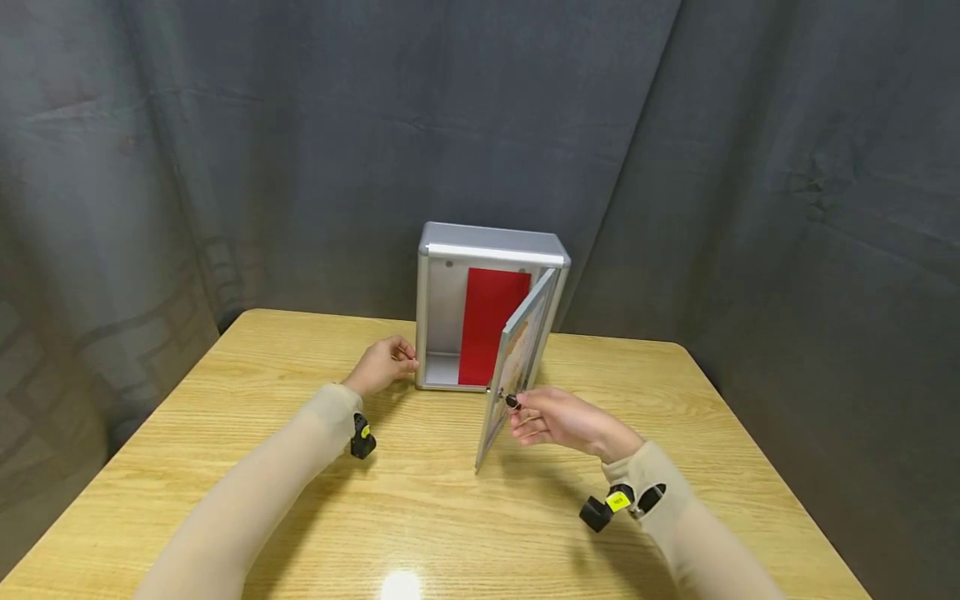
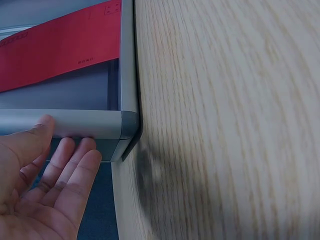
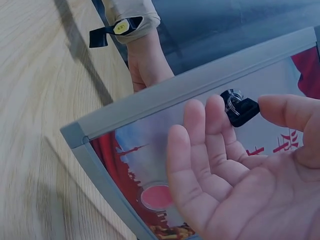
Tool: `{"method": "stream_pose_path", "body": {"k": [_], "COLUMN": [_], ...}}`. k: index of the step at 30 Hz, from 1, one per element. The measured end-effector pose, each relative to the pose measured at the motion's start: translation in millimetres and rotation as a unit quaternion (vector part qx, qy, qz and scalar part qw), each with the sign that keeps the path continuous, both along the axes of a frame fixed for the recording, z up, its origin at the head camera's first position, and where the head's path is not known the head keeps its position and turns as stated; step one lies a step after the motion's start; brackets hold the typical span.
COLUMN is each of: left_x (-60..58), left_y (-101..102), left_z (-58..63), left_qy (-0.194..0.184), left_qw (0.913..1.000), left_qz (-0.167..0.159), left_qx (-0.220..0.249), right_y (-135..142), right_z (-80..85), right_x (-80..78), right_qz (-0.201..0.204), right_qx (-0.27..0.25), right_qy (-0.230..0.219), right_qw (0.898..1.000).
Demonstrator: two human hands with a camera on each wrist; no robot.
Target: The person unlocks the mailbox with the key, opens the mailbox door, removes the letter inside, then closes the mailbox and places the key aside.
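Note:
A silver metal box (image 1: 491, 237) stands upright at the back of the table, its framed door (image 3: 117, 107) swung outward on the right side. Inside leans a red envelope (image 1: 491, 325), printed with small dark marks. My left hand (image 1: 382, 364) is at the box's lower left edge: the thumb rests on the front frame and relaxed fingertips lie against the side wall. At the door's lock, my right hand (image 1: 564, 421) pinches the black head of a key (image 3: 243, 111) with a metal ring on it, between thumb and index finger; the other fingers curve loosely beside the door panel.
The wooden table (image 1: 360, 517) has its far edge just behind the box. Dark grey curtains (image 1: 337, 150) hang behind and along both sides. A printed picture (image 3: 157, 197) fills the door panel. Black cameras (image 1: 596, 514) are strapped to both wrists.

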State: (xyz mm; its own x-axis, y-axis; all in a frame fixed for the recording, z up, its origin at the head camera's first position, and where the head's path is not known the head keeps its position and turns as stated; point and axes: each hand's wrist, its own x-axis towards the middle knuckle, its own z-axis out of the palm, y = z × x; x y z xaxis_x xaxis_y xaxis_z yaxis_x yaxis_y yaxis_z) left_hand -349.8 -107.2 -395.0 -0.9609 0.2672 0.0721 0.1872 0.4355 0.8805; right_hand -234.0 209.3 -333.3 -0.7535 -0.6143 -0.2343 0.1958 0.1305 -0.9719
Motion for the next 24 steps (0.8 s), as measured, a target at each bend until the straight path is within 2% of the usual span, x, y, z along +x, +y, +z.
{"method": "stream_pose_path", "body": {"k": [6, 24], "left_x": [0.3, 1.2], "left_y": [-0.4, -1.4], "left_z": [1.0, 0.9], "left_qy": [0.005, 0.011], "left_qw": [0.9999, 0.9999], "left_qz": [0.001, -0.007], "left_qx": [-0.011, -0.004], "right_y": [8.3, 23.5], "right_z": [0.8, 3.6], "right_x": [2.1, 2.6], "right_qz": [0.003, 0.027], "right_qx": [-0.003, 0.011], "right_qy": [0.005, 0.017], "right_qw": [1.0, 0.999]}}
